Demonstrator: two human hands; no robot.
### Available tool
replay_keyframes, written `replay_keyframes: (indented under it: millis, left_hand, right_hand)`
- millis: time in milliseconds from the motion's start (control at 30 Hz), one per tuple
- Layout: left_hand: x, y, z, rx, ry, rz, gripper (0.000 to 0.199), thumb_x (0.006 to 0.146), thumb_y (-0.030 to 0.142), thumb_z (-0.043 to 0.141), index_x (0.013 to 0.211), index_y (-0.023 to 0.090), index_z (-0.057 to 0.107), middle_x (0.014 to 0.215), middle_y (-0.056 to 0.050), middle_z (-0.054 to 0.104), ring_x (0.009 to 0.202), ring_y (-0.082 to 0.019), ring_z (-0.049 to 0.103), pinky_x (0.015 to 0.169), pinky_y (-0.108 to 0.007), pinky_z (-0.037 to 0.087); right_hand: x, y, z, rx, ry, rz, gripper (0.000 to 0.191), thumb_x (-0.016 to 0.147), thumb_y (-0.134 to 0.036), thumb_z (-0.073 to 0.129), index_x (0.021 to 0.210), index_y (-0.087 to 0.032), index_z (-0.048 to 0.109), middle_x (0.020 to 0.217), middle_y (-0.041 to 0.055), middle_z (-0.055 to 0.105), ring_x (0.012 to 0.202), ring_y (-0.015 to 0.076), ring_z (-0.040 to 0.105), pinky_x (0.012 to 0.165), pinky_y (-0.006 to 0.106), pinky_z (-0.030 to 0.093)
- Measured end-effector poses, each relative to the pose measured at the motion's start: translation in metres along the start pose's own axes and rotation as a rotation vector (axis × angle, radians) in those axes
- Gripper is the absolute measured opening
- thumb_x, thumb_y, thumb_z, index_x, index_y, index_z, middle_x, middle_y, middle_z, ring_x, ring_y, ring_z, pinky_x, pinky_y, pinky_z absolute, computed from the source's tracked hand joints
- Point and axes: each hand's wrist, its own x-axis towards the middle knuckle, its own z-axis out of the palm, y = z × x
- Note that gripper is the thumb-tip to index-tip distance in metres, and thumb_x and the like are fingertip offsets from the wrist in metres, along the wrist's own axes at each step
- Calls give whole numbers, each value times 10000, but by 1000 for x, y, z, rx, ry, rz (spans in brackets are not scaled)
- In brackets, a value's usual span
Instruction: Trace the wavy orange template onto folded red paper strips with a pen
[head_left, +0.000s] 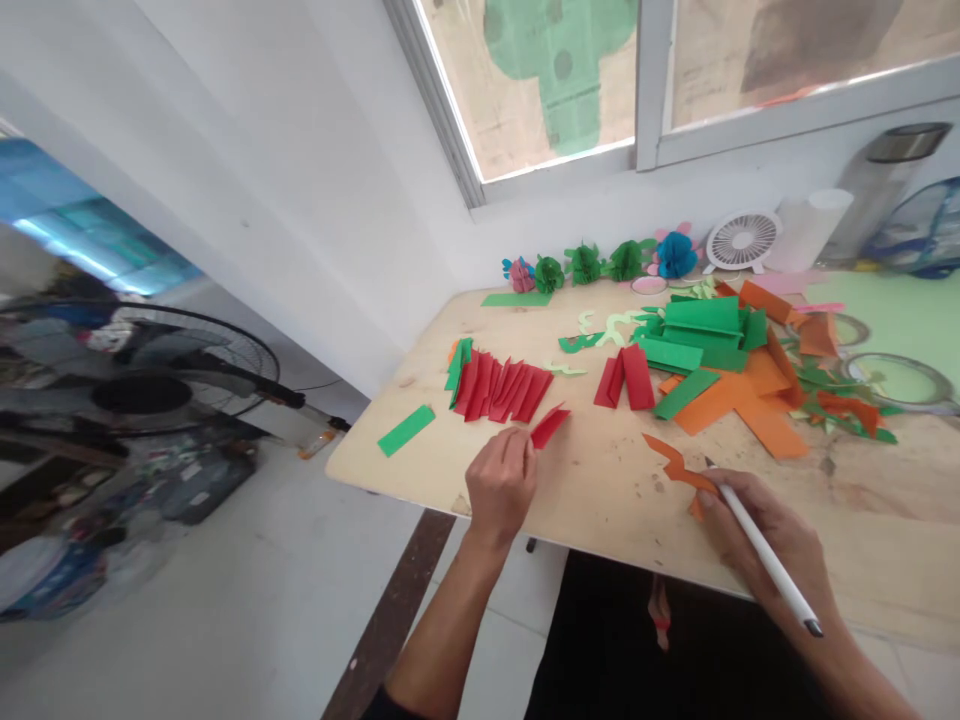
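My left hand (501, 478) is closed on one end of a small folded red paper strip (551, 427), near the table's front edge. Just beyond it lies a row of folded red paper pieces (499, 388), with folded green paper (458, 370) at its left end. In my right hand (772, 535) are a white pen (769, 550), slanting across the fingers, and an orange paper cutout (679, 465) with a curved edge, pinched below the pen's tip. Between the hands, farther back, stand two folded red papers (626, 378).
Green folded papers (701, 330) and orange paper sheets (757, 400) are heaped at the right, beside rolls of tape (900, 380). Paper flowers (626, 262) and a small white fan (742, 241) line the wall. A large fan (135, 390) stands left of the table.
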Motion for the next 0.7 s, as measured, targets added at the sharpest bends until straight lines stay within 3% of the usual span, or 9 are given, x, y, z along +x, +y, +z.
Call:
replay_keyframes:
  millis: [100, 233, 333, 400, 500, 700]
  left_hand:
    - [9, -14, 14, 44, -20, -30, 210, 936, 115, 449, 901, 148, 654, 811, -86, 674, 796, -196, 641, 714, -292, 465]
    - [15, -16, 32, 58, -122, 10, 211, 886, 97, 476, 831, 162, 668, 828, -94, 688, 772, -221, 632, 704, -328, 469]
    - [16, -11, 38, 50, -176, 40, 245, 877, 143, 504, 1039, 162, 687, 1074, -138, 695, 1016, -287, 619, 877, -420, 462]
    - [17, -11, 43, 37, -212, 67, 305, 875, 217, 541, 1152, 207, 667, 1241, -135, 646, 1208, -337, 532, 1005, -514, 386]
    - [24, -20, 55, 23, -263, 82, 335, 889, 267, 532, 1203, 266, 651, 1346, -111, 595, 1314, -361, 448, 1050, -594, 320]
    - [46, -49, 78, -19, -306, 85, 304, 912, 189, 470, 1136, 245, 667, 1270, -99, 648, 1191, -262, 570, 936, -443, 466]
  right_hand:
    - [0, -1, 0, -14, -1, 0, 296, 817, -521, 588, 913, -255, 673, 697, 2, 708, 571, 148, 645, 545, 211, 500]
    - [2, 3, 0, -8, -17, -46, 297, 826, -510, 567, 923, -254, 681, 775, 15, 737, 622, 156, 679, 556, 209, 510]
    - [3, 5, 0, 4, -21, -57, 278, 824, -491, 566, 912, -252, 677, 793, 11, 743, 637, 152, 688, 576, 206, 521]
    - [3, 6, 1, 3, -23, -56, 273, 826, -487, 565, 914, -252, 673, 780, 9, 741, 625, 150, 684, 578, 208, 523]
    - [2, 7, 2, -8, -29, -61, 273, 842, -483, 555, 932, -253, 673, 810, 17, 750, 658, 160, 696, 602, 221, 532]
    - [0, 9, 3, -29, -35, -62, 257, 858, -470, 552, 953, -263, 672, 914, 36, 758, 731, 185, 711, 634, 254, 544]
